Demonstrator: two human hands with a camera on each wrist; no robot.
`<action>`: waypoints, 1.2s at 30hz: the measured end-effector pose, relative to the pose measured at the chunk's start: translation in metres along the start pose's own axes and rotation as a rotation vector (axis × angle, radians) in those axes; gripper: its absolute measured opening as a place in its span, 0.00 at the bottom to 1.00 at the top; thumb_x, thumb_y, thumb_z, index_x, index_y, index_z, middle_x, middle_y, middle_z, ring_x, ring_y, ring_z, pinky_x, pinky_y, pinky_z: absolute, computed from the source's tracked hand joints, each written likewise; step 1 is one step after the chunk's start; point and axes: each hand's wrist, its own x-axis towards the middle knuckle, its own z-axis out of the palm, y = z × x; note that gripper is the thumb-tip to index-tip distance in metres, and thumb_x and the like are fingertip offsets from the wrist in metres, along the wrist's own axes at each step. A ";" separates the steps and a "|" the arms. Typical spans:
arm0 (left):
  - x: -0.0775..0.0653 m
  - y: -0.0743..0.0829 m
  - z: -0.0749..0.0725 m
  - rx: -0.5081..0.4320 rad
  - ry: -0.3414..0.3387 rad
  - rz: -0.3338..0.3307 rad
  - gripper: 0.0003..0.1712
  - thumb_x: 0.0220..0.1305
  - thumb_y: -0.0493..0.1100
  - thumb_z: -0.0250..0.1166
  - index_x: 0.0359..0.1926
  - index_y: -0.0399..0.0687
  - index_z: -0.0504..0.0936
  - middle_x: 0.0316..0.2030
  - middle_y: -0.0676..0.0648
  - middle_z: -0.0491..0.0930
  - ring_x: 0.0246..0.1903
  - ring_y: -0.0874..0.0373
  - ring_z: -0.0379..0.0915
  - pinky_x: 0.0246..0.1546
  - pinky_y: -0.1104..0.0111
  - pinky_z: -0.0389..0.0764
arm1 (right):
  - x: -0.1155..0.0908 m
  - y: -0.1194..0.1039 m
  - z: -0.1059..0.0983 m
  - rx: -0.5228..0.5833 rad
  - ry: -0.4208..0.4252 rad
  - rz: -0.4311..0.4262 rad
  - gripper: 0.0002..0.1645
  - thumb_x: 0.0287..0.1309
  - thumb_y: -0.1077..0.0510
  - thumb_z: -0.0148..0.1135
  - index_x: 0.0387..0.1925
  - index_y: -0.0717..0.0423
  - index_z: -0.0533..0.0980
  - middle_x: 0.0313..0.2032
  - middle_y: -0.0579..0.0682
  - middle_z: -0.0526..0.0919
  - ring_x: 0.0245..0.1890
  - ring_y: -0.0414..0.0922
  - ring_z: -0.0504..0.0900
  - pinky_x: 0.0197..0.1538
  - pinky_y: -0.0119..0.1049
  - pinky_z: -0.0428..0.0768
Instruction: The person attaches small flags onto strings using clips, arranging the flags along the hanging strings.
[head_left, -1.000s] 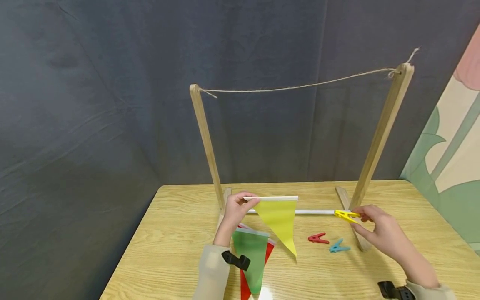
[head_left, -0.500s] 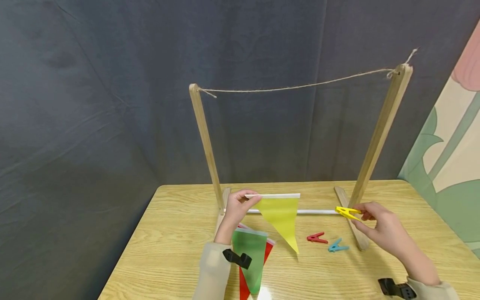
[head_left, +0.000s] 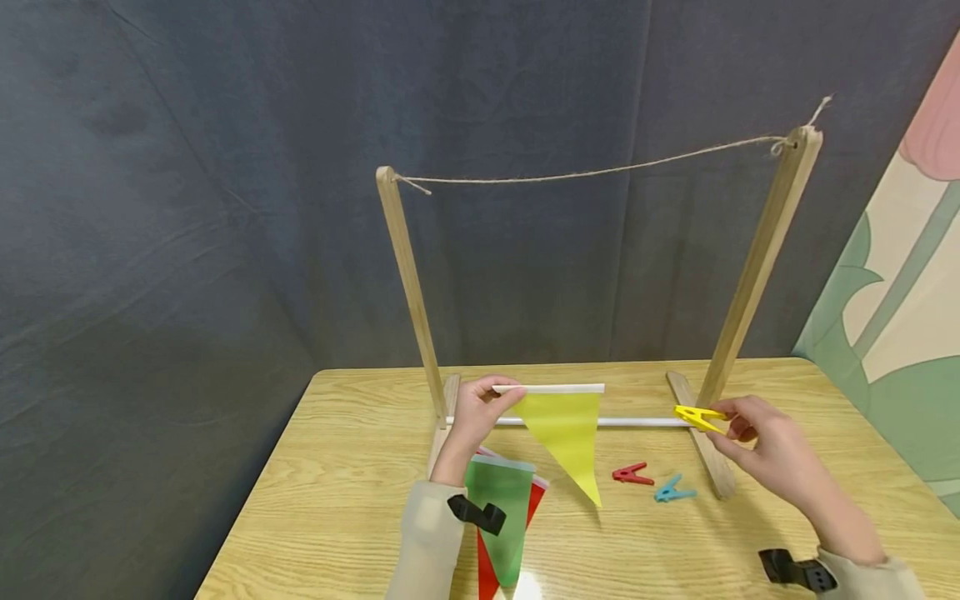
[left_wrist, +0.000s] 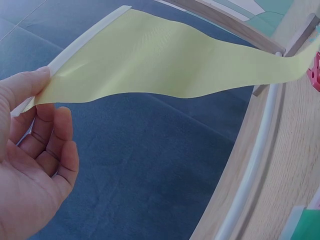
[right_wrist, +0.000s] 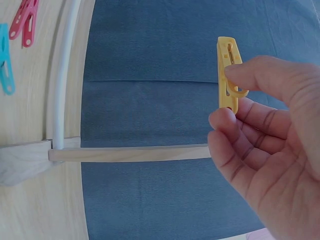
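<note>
By one corner of its white top band, my left hand (head_left: 477,414) pinches a yellow pennant (head_left: 568,429), which hangs point down above the table. In the left wrist view the pennant (left_wrist: 165,60) stretches away from thumb and fingertips. Off to the right, my right hand (head_left: 768,442) pinches a yellow clothespin (head_left: 699,417) by its handle ends. The right wrist view shows this clothespin (right_wrist: 228,75) between thumb and fingers. A string (head_left: 555,177) runs between two wooden posts, higher than both hands.
A green pennant (head_left: 498,508) lies over a red pennant (head_left: 487,568) at the table's front. A red clothespin (head_left: 632,473) and a blue clothespin (head_left: 675,490) lie on the table (head_left: 330,483). A white bar (head_left: 641,422) joins the left post (head_left: 411,292) and right post (head_left: 761,267) low down.
My left hand and the yellow pennant have risen slightly and shifted a little right. The right hand with the yellow clothespin has also risen slightly. Both grips stay the same.
</note>
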 end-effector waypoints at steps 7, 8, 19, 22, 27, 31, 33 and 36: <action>0.007 -0.016 0.001 -0.021 -0.001 0.005 0.08 0.55 0.31 0.66 0.35 0.27 0.82 0.32 0.47 0.83 0.26 0.66 0.74 0.30 0.74 0.74 | 0.005 -0.001 -0.007 -0.005 0.001 -0.006 0.23 0.25 0.74 0.74 0.33 0.66 0.77 0.25 0.46 0.75 0.23 0.31 0.69 0.26 0.17 0.69; 0.008 -0.017 0.001 -0.024 -0.003 0.009 0.08 0.55 0.31 0.66 0.35 0.27 0.82 0.32 0.48 0.83 0.26 0.65 0.74 0.30 0.73 0.74 | 0.005 -0.001 -0.008 -0.004 0.003 -0.006 0.23 0.25 0.75 0.74 0.32 0.66 0.77 0.26 0.46 0.75 0.23 0.30 0.69 0.27 0.16 0.69; 0.013 -0.012 0.003 0.006 -0.022 0.036 0.08 0.56 0.33 0.67 0.35 0.29 0.83 0.34 0.38 0.82 0.31 0.65 0.75 0.33 0.73 0.74 | 0.010 0.001 -0.013 -0.019 0.011 -0.035 0.24 0.24 0.75 0.74 0.32 0.66 0.77 0.25 0.46 0.75 0.22 0.30 0.69 0.26 0.16 0.69; 0.014 -0.008 0.004 0.009 -0.031 0.029 0.08 0.57 0.32 0.66 0.36 0.28 0.83 0.34 0.37 0.81 0.31 0.66 0.74 0.34 0.73 0.73 | 0.012 0.002 -0.015 -0.023 0.023 -0.050 0.24 0.22 0.76 0.73 0.31 0.66 0.77 0.24 0.46 0.74 0.22 0.30 0.69 0.26 0.15 0.69; 0.011 0.015 0.007 0.007 -0.035 0.053 0.08 0.56 0.30 0.65 0.35 0.25 0.81 0.32 0.38 0.81 0.30 0.68 0.73 0.31 0.75 0.72 | 0.016 0.004 -0.019 -0.034 0.032 -0.063 0.24 0.23 0.75 0.73 0.32 0.66 0.77 0.24 0.45 0.74 0.22 0.31 0.69 0.26 0.16 0.69; 0.011 0.026 0.008 -0.018 -0.030 0.072 0.08 0.56 0.29 0.65 0.34 0.23 0.80 0.29 0.43 0.81 0.28 0.68 0.73 0.28 0.75 0.71 | 0.019 0.003 -0.023 -0.048 0.014 -0.053 0.24 0.23 0.74 0.73 0.33 0.65 0.77 0.24 0.44 0.74 0.22 0.30 0.69 0.27 0.15 0.69; 0.012 0.028 0.009 -0.040 -0.027 0.071 0.08 0.55 0.29 0.65 0.35 0.23 0.80 0.27 0.49 0.81 0.27 0.67 0.72 0.28 0.76 0.70 | 0.020 0.003 -0.024 -0.053 0.009 -0.053 0.25 0.24 0.74 0.74 0.33 0.65 0.77 0.24 0.44 0.75 0.22 0.30 0.69 0.27 0.16 0.69; 0.013 0.028 0.010 -0.064 -0.024 0.068 0.08 0.55 0.28 0.64 0.35 0.22 0.80 0.26 0.57 0.78 0.25 0.67 0.71 0.27 0.76 0.70 | 0.022 0.003 -0.026 -0.052 0.003 -0.058 0.25 0.24 0.74 0.74 0.33 0.65 0.77 0.24 0.45 0.75 0.22 0.31 0.70 0.27 0.16 0.69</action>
